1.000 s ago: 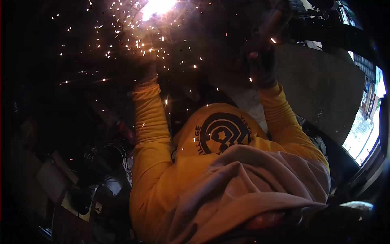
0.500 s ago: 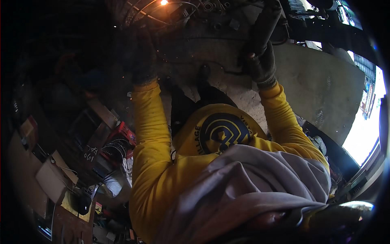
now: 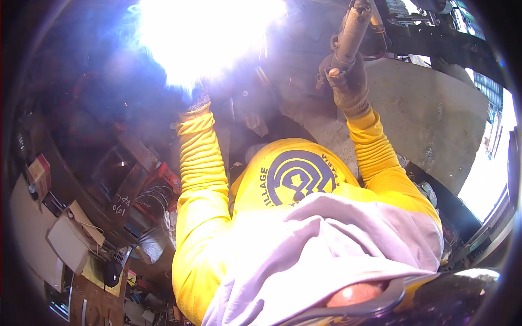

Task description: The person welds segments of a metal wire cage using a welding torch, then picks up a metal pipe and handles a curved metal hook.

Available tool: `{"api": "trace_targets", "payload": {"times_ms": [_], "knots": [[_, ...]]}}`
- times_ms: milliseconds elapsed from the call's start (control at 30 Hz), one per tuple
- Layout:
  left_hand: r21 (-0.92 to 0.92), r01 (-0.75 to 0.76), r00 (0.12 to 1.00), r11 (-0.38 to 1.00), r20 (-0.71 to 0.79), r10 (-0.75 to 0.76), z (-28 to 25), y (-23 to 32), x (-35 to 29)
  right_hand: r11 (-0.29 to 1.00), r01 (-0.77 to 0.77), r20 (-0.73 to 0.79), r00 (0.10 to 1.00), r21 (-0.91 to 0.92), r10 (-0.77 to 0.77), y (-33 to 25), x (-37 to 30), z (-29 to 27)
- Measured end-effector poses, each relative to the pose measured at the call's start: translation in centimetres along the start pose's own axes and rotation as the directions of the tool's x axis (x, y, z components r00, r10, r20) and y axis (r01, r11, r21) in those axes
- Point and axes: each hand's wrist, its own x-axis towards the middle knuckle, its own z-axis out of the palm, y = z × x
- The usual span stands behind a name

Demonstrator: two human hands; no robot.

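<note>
My right hand [image 3: 348,81], in a worn knitted glove with a bare fingertip showing, is closed round a thick grey-brown cylindrical handle. It looks like a welding electrode holder [image 3: 353,35], tilted up toward the top edge. A blinding white-blue welding arc [image 3: 209,32] fills the upper left middle. My left hand [image 3: 200,102] reaches into that glare; only its glove cuff and wrist show clearly. Its fingers and anything in them are washed out. Whatever lies under the arc is hidden too.
A large flat sheet [image 3: 429,119] stands at the right. On the left are a red crate [image 3: 166,178], a coil of wire [image 3: 154,200], a white bag [image 3: 151,247] and cardboard boxes [image 3: 68,239]. A few sparks fly around the arc.
The small orange glow at the top has become a huge white-blue glare, swallowing the wire rings and my left hand. My sleeves are brightly lit now; my right hand stays nearly in place.
</note>
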Motion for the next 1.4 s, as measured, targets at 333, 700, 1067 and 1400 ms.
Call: {"api": "trace_targets", "payload": {"times_ms": [333,700,1067,1400], "knots": [[0.07,-0.075,0.996,0.995,-0.038,0.078,0.2,-0.8,-0.5,0.95,-0.12,0.01,0.992,0.289,0.123,-0.7,0.1,0.9],[0.167,-0.208,0.974,0.964,-0.061,0.22,0.9,-1.4,-0.5,0.991,0.013,-0.08,0.997,0.132,-0.003,0.5,-0.7,0.2],[0.0,0.034,0.999,0.999,-0.024,-0.034,0.9,-0.8,-0.3,0.98,-0.125,-0.036,0.991,0.152,0.132,-0.8,-0.7,0.5],[-0.063,0.059,0.996,0.996,-0.056,-0.063,0.8,-1.2,-0.7,0.985,-0.123,-0.026,0.992,0.119,0.127,0.1,-0.9,0.2]]}}
